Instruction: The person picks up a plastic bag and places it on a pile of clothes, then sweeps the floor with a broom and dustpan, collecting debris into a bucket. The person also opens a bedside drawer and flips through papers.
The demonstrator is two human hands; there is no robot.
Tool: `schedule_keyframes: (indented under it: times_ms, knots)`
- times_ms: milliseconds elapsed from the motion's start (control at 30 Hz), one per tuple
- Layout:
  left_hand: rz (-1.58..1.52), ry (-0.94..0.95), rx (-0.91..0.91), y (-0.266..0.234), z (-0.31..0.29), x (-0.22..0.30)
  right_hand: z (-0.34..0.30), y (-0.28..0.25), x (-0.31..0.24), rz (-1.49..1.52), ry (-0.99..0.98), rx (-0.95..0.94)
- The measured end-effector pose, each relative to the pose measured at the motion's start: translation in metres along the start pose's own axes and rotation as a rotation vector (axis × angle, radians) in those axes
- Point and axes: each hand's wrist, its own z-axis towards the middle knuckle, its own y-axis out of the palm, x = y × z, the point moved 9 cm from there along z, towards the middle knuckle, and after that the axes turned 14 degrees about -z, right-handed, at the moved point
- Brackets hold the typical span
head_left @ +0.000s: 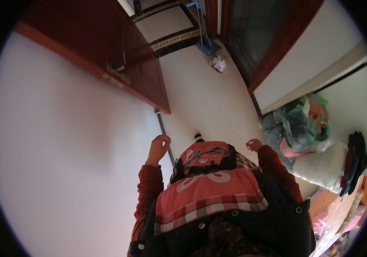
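The left hand (158,147) is held forward with its fingers bent toward the thumb; the right hand (254,145) is held across from it, loosely curled; nothing can be made out in either grip, and whether the fingertips meet cannot be told. Between the hands and nearer the body, the red apron (218,195) with checked trim is worn, and by neither hand is it seen to be touched; its long axis runs down from the chest, its lower end pointed forward, where pale cord (191,157) is carried at its front; as far as can be judged, the apron is already put on and filled, no handling is under way, and what is left cannot be told. Just ahead of the grips, between them, a dark shoe (199,137) is seen; to the right hand's right, a green plastic bag (299,124) and a white cushion-like bundle (323,167) are piled; ahead of the left hand, a dark red door (138,64) is left standing open; farthest ahead, a filled plastic bag (218,63) and a blue long-handled dustpan (209,47) are set on the floor (200,94).
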Motion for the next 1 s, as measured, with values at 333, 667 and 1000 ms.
schedule_keyframes:
  times_ms: [333,667,1000]
  knots:
    - [0.089,0.076,-0.257,-0.001,0.255,0.017,0.071,-0.057,-0.064,0.653,0.15,0.03]
    - [0.166,0.058,-0.391,0.017,0.511,0.013,0.235,-0.2,-0.157,1.077,0.024,0.08]
    - [0.39,0.433,-0.366,0.059,0.752,-0.006,0.233,-0.334,-0.287,0.427,-0.341,0.542]
